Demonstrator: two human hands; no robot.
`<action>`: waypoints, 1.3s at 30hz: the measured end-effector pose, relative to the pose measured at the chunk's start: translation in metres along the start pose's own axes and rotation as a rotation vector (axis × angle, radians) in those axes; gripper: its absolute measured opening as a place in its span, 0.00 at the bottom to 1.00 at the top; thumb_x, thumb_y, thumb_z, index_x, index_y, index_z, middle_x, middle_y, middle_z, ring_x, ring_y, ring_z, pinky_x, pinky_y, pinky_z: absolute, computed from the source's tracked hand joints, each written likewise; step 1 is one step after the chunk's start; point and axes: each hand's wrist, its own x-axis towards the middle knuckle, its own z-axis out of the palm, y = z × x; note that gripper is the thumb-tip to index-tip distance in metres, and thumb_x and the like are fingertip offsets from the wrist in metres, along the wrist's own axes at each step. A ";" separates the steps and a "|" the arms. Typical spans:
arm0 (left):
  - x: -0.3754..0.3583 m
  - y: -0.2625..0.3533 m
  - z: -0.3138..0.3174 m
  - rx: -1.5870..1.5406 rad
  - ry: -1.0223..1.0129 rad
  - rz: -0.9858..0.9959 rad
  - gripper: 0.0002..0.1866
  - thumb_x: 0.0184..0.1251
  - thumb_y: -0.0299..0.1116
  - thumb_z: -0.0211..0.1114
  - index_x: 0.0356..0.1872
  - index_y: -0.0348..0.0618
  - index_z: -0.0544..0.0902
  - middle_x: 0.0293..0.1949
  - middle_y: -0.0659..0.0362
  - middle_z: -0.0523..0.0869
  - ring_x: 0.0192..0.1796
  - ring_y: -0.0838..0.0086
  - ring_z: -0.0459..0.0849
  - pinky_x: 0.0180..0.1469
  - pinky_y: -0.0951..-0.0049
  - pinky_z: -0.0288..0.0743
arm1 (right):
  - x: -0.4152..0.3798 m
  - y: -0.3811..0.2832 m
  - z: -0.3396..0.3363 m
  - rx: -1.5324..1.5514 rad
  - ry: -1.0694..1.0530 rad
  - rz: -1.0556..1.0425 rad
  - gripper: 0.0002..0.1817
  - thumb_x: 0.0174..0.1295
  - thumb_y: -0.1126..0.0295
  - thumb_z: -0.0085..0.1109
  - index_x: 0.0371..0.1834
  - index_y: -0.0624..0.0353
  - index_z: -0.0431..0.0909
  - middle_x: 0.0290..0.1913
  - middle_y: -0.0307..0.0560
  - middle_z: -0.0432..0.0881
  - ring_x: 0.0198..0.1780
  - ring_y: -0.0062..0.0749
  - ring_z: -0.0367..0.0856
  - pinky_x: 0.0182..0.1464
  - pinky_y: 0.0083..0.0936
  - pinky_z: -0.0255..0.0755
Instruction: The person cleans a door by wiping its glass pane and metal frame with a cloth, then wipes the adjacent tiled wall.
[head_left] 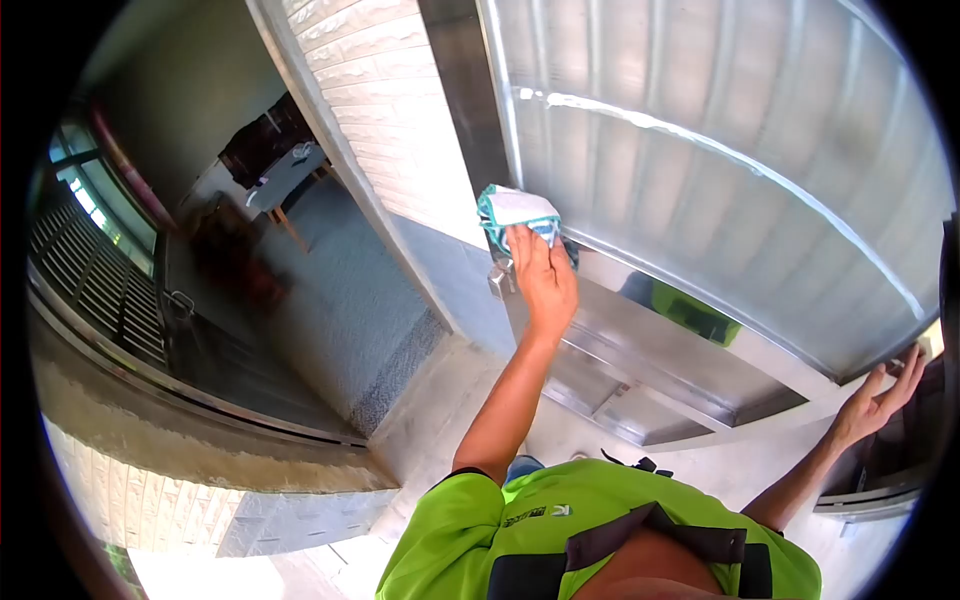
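Note:
My left hand point(545, 285) presses a folded cloth point(522, 207), white with a teal edge, against the metal door frame near its lower glass corner. Its fingers lie over the cloth, and a metal door handle point(497, 278) is just below and left of it. The metal door point(690, 350) has a ribbed glass panel point(690, 160) crossed by a white streak. At the far right, my right hand point(880, 400) rests by the door's outer edge with its fingers stretched out and apart. I see no object in that hand.
To the left, a doorway opens into a dim room with a table point(285, 182) on a grey floor. A white tiled wall point(385, 110) stands between doorway and door. A slatted metal door leaf point(95, 270) is at far left. A concrete sill point(425, 390) lies below.

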 end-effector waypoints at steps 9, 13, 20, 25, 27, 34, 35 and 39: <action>-0.024 0.042 0.020 0.202 -0.169 0.145 0.16 0.70 0.31 0.56 0.52 0.28 0.78 0.68 0.35 0.70 0.75 0.34 0.57 0.71 0.38 0.48 | -0.005 -0.031 -0.010 -0.101 -0.028 -0.036 0.34 0.63 0.77 0.53 0.76 0.56 0.65 0.79 0.53 0.59 0.78 0.46 0.58 0.74 0.37 0.57; -0.056 0.071 0.015 -0.007 -0.382 0.315 0.17 0.68 0.28 0.56 0.53 0.29 0.80 0.65 0.39 0.75 0.74 0.36 0.61 0.69 0.37 0.51 | -0.003 -0.048 -0.022 -0.068 -0.110 0.026 0.32 0.63 0.77 0.53 0.73 0.57 0.67 0.77 0.53 0.62 0.78 0.47 0.58 0.76 0.38 0.54; -0.170 0.117 -0.021 -0.630 -0.853 -0.035 0.21 0.72 0.25 0.56 0.64 0.30 0.74 0.63 0.38 0.76 0.66 0.47 0.76 0.67 0.61 0.68 | -0.174 -0.122 -0.052 0.837 -0.919 0.988 0.43 0.71 0.65 0.58 0.83 0.49 0.41 0.79 0.51 0.52 0.73 0.43 0.65 0.68 0.41 0.67; -0.206 0.141 -0.051 -0.453 -1.196 0.137 0.41 0.68 0.29 0.63 0.78 0.39 0.51 0.70 0.42 0.70 0.74 0.49 0.66 0.75 0.56 0.56 | -0.247 -0.131 -0.067 1.015 -0.628 1.767 0.18 0.72 0.66 0.58 0.62 0.59 0.74 0.55 0.43 0.83 0.55 0.27 0.81 0.57 0.30 0.77; -0.192 0.135 -0.071 -0.648 -1.410 -0.221 0.40 0.67 0.35 0.65 0.77 0.41 0.57 0.71 0.44 0.70 0.75 0.52 0.67 0.76 0.49 0.51 | -0.238 -0.113 -0.087 0.880 -0.598 1.833 0.10 0.70 0.69 0.59 0.50 0.60 0.80 0.43 0.41 0.87 0.44 0.28 0.85 0.52 0.29 0.79; -0.286 0.039 -0.150 0.003 -1.910 -0.412 0.14 0.73 0.34 0.63 0.51 0.37 0.86 0.44 0.49 0.89 0.45 0.67 0.88 0.49 0.70 0.79 | -0.277 0.003 -0.216 -0.228 -1.773 0.703 0.21 0.56 0.58 0.62 0.49 0.58 0.83 0.46 0.57 0.87 0.48 0.53 0.85 0.50 0.41 0.78; -0.290 0.055 -0.158 -0.005 -2.010 -0.643 0.15 0.74 0.36 0.62 0.51 0.35 0.85 0.42 0.50 0.90 0.43 0.69 0.87 0.48 0.72 0.79 | -0.285 0.007 -0.236 -0.175 -1.926 0.707 0.22 0.55 0.58 0.63 0.50 0.58 0.83 0.47 0.57 0.87 0.47 0.52 0.86 0.50 0.41 0.79; -0.323 0.105 -0.133 -0.104 -1.975 -0.776 0.15 0.75 0.35 0.61 0.52 0.33 0.85 0.39 0.54 0.90 0.41 0.74 0.85 0.46 0.73 0.78 | -0.314 0.038 -0.309 0.064 -1.852 0.916 0.25 0.53 0.57 0.64 0.52 0.58 0.83 0.46 0.57 0.87 0.47 0.48 0.86 0.51 0.38 0.78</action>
